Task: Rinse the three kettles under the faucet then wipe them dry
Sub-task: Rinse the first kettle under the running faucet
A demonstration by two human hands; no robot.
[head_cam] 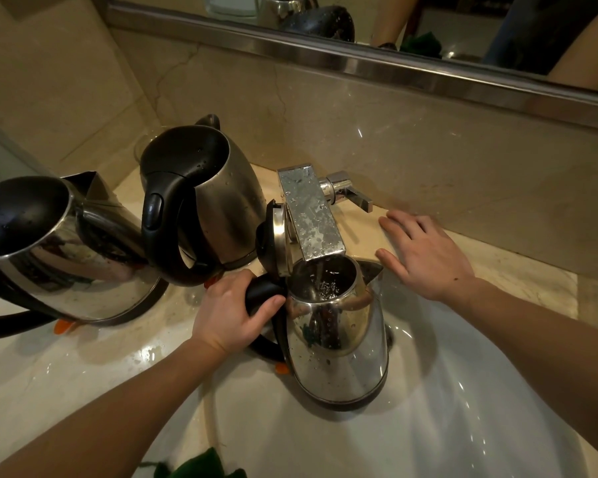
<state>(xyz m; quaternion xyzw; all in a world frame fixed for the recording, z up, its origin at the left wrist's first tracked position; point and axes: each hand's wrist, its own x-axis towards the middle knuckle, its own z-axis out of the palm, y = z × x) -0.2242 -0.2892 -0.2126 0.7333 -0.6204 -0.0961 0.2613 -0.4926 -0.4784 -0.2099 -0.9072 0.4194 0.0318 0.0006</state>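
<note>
The open kettle (339,336) sits in the sink (463,426) under the faucet (311,215) — water runs in. The left hand (232,315) has its fingers wrapped tight on the black handle (261,296). The right hand (425,253) lies flat, fingers apart, on the surface (518,270) at two o'clock. Two more kettles (201,205) stand at ten o'clock.

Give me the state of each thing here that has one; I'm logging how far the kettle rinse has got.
Kettle under faucet: lid open, upright in the sink, water running in.
Middle kettle: lid closed, standing on the counter, wet.
Left kettle: lid closed, on the counter.
Faucet: running.
Left hand: gripping the kettle's handle.
Right hand: open, empty, flat near the faucet lever.
</note>
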